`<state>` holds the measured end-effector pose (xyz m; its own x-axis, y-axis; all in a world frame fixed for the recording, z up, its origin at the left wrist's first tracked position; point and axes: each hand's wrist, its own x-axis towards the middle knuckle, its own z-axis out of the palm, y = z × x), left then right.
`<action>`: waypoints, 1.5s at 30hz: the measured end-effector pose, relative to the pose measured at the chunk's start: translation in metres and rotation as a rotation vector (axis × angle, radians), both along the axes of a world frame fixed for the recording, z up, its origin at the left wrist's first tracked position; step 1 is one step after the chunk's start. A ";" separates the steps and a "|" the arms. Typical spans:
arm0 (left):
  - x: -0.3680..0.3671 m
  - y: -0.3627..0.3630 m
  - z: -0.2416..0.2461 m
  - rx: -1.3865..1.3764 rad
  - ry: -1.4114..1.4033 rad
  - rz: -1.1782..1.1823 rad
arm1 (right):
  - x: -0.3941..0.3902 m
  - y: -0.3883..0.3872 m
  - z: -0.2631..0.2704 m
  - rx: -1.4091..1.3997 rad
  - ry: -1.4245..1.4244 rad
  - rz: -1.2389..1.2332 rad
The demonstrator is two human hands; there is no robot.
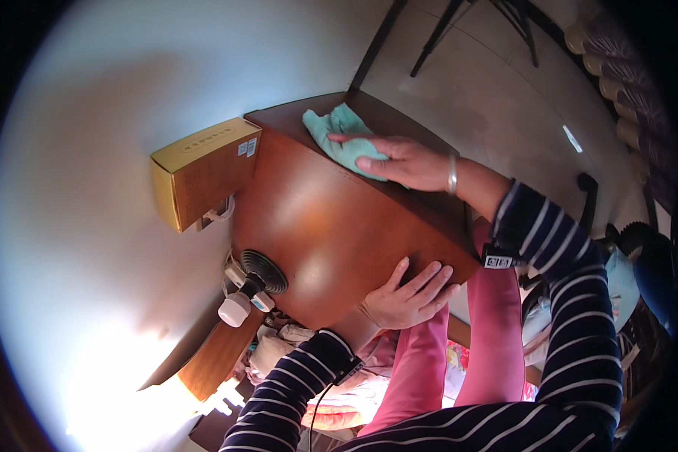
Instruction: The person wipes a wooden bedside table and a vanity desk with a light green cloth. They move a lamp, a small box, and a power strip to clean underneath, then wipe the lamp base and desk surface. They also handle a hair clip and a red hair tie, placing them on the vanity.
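My right hand [409, 162] holds a mint-green cloth [342, 138] against the far edge of a brown wooden cabinet [311, 217]. Thumb and fingers lie over the cloth, part of which hangs onto the darker far side. My left hand [415, 296] rests on the cabinet's near edge, fingers spread and nothing in it. Toward the wall, a yellow-and-brown box [214, 172] stands at the cabinet's left edge. A black ribbed round base [264, 271] sits at the lower left corner, close to a white plug-like piece [234, 309].
Bright light glares at the wall [118, 350] on the lower left. Bedding [339, 409] lies below the cabinet, near my pink-trousered legs [494, 339]. Black stand legs [438, 39] rise from the tiled floor [486, 107]. A cable [314, 412] runs from my left cuff.
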<state>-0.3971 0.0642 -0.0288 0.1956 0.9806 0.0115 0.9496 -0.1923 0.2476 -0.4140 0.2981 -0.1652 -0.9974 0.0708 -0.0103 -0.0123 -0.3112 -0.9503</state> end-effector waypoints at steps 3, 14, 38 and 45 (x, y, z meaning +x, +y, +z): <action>-0.001 -0.001 0.000 -0.020 0.020 -0.008 | -0.040 0.016 -0.020 -0.014 -0.223 0.145; -0.005 -0.003 -0.001 -0.048 0.002 -0.037 | -0.136 0.043 0.033 -0.219 -0.226 0.281; -0.003 -0.004 -0.006 -0.032 0.019 -0.031 | -0.081 0.017 -0.054 -0.016 -0.016 0.209; 0.000 -0.012 -0.008 -0.055 0.030 -0.054 | -0.040 0.012 -0.224 0.102 -0.752 0.304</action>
